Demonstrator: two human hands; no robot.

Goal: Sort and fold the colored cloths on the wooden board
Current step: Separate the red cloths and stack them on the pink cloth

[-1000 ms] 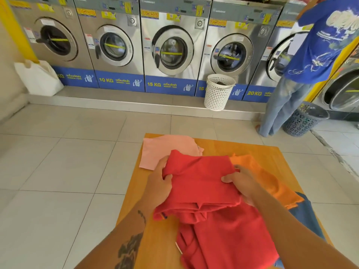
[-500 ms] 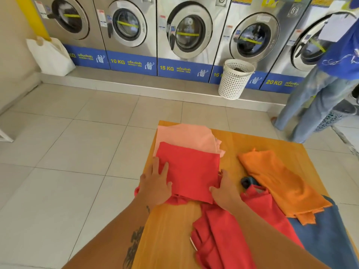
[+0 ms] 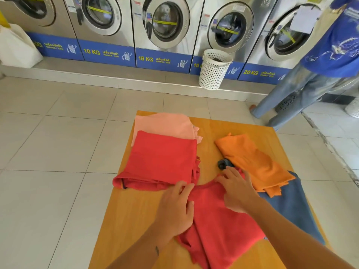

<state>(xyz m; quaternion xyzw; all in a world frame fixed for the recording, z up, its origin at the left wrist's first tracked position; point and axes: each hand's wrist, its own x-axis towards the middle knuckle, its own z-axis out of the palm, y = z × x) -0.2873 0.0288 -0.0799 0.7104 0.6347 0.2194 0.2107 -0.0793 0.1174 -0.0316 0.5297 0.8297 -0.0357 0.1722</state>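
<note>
Now off the folded red cloth, both hands — left hand, right hand — on loose red cloth

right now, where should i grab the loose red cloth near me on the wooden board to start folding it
Take the crumpled red cloth by its far edge, where the left hand and right hand already rest. That edge lies flat and exposed on the wooden board, clear of the folded red cloth. Come from above at the two far corners; its right side overlaps the blue cloth.
</note>
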